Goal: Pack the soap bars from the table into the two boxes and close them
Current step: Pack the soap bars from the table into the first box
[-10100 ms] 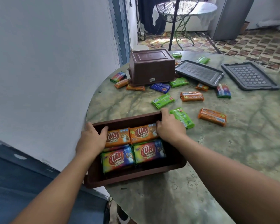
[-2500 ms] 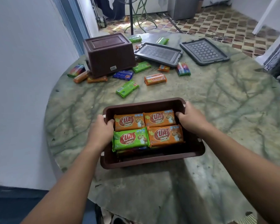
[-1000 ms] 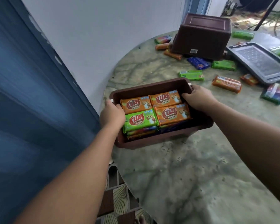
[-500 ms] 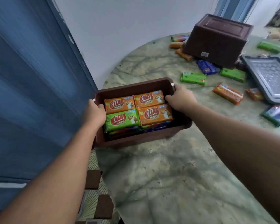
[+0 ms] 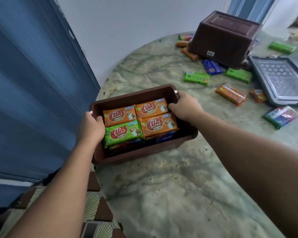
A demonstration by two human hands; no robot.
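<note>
A brown plastic box sits at the table's left edge, partly overhanging it. It holds stacked soap bars: three orange ones and a green one on top. My left hand grips the box's left rim. My right hand grips its right rim. A second brown box stands upside down at the far side. Loose soap bars lie around it: green, orange, blue and a multicoloured one.
A grey lid lies at the right edge of view on the green marbled round table. A white wall and a blue door stand to the left. Patterned floor tiles show below the table edge.
The box, held by both hands, has shifted left toward the table's edge over the last seconds. My view has swung left and closer. Earlier a second layer of bars was added.
</note>
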